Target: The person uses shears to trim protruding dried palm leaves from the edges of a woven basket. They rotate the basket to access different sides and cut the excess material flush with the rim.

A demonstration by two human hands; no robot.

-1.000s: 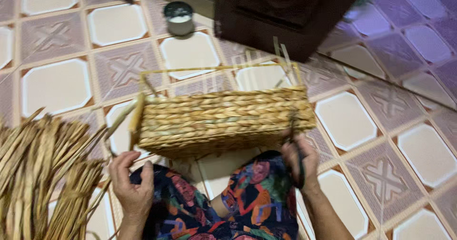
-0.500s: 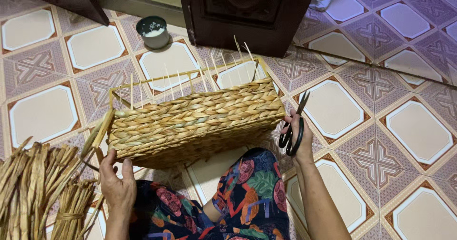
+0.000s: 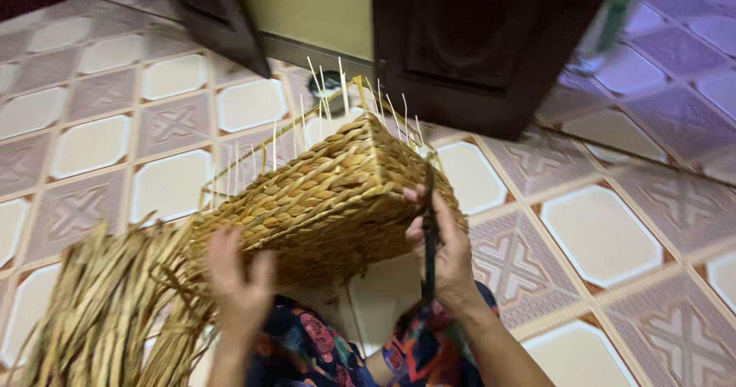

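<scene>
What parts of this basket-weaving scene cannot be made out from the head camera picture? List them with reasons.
- Inside of the woven basket: turned away.
- Dark tool in the right hand: motion-blurred, partly covered by fingers.
- Small round container: behind the basket's upright stakes.
- Bundle of dried straw: cut off by the bottom-left edge.
- Left hand: fingertips blurred.

Whole frame motion-blurred. Small round container [image 3: 328, 85] mostly hidden behind woven basket [image 3: 330, 195] stakes; contents unreadable. Scissors [image 3: 429, 233] in right hand [image 3: 445, 256]: blades partly hidden by the basket edge, handles hidden in the palm. Dried straw bundle [image 3: 100, 318] cut off at bottom-left. Left hand [image 3: 238, 279] fingertips hidden behind the basket. Dark door [image 3: 491, 42] cut by top edge.
</scene>
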